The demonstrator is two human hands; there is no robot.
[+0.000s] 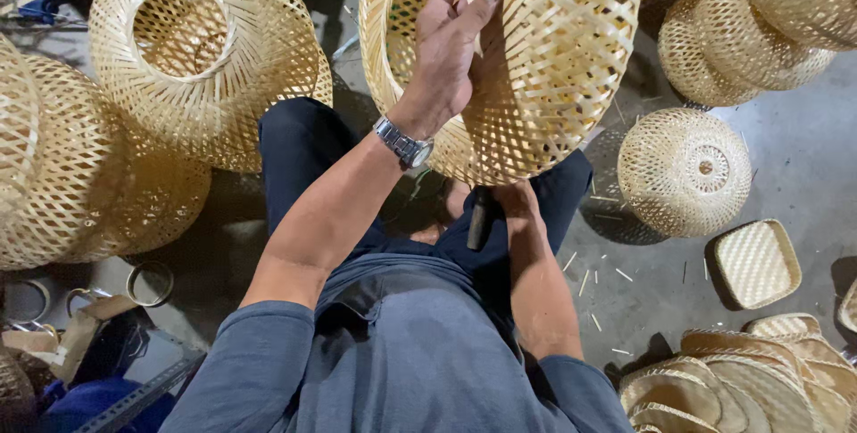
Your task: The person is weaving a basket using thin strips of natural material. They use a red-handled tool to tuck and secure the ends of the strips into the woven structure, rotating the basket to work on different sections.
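— Two hands, and both of yours are on one thing: the woven bamboo lampshade (536, 58) you hold up over your lap.

— Where is my left hand?

— Your left hand (451, 45) lies flat against the lampshade's outer weave, just beside its round opening. Your fingers point up toward the ring at the rim and press on the strips; they are laid on the surface rather than wrapped round it. Your wristwatch (403, 143) sits just below, on that same arm.

— And the right?

— Your right hand (513, 196) is under the lampshade's lower edge, mostly hidden by it. I cannot tell whether it grips the weave. A dark tool handle (478, 217) shows just beside it, between your knees, but I cannot tell if you hold it.

— What else lies round me?

— Another open lampshade (210, 58) stands to your left, near your knee. A small round basket (686, 172) lies on the concrete floor (803, 156) to your right, with a square woven tray (757, 263) near it and a stack of flat woven pieces (741, 384) lower down.
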